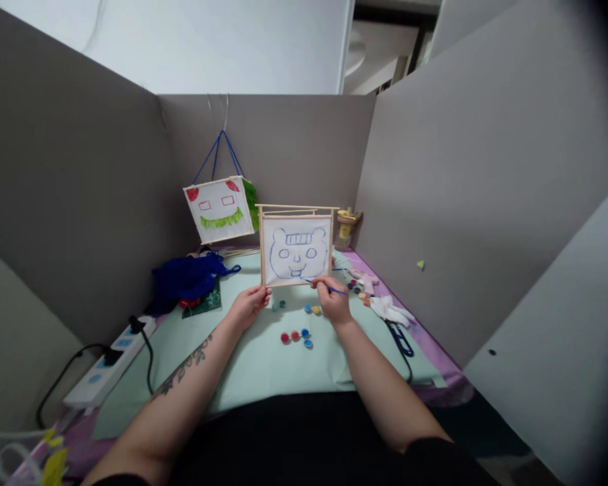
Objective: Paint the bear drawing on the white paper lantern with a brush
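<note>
My left hand [249,307] grips the lower left corner of a wooden-framed lantern [278,233]. Its white front panel carries a blue-outlined animal face with round ears, a striped forehead and a small mouth. Between the fingers of my right hand [333,300] is a thin blue paintbrush [329,287], its tip at the panel just below the drawn mouth. Small pots of red and blue paint [295,336] stand open on the table in front of me. More pots, blue and yellow [313,309], sit close to my right hand, and green ones [282,304] lie near my left.
A finished-looking painted lantern [217,212] hangs by blue cords at the back left. Blue fabric [185,280] and a power strip [109,364] lie left. On the right are a white cloth [391,312], a dark-handled tool [401,339] and a jar [344,229]. Grey partitions [284,148] surround the table.
</note>
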Demonstrator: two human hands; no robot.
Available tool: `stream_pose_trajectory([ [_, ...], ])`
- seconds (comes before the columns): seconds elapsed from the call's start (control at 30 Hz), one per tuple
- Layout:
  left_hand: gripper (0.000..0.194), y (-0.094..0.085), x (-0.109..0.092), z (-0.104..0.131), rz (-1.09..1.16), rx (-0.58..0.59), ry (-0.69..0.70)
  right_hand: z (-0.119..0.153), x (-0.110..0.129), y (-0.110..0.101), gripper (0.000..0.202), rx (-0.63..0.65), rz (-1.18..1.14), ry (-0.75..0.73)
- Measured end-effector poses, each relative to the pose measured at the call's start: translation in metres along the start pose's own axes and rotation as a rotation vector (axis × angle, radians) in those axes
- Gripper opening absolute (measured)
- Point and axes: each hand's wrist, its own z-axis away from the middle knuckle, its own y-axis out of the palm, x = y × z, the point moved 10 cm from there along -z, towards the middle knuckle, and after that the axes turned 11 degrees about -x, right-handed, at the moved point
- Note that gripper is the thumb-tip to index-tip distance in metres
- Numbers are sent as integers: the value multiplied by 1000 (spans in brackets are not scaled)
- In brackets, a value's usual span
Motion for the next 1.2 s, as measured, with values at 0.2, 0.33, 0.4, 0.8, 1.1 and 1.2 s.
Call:
stream_pose_trajectory([
  [0.2,19,0,0,0,0,1,-1,1,-2,7,22,44,-54,54],
  [0.33,19,0,1,0,0,7,-6,1,-12,0,21,-10,-30,96],
  [0.4,20,0,1,0,0,8,-6,1,-18,-10,21,-78,-37,110],
  [0.8,20,-3,1,-3,-8,12,16,2,-16,-22,21,-136,-165,70],
  [1.1,17,-5,1,-3,-14,-6,16,2,-3,-6,20,13,-108,-9],
  [1.2,18,-4,1,-3,-10,-2,14,3,9,2,21,72,-97,-78],
])
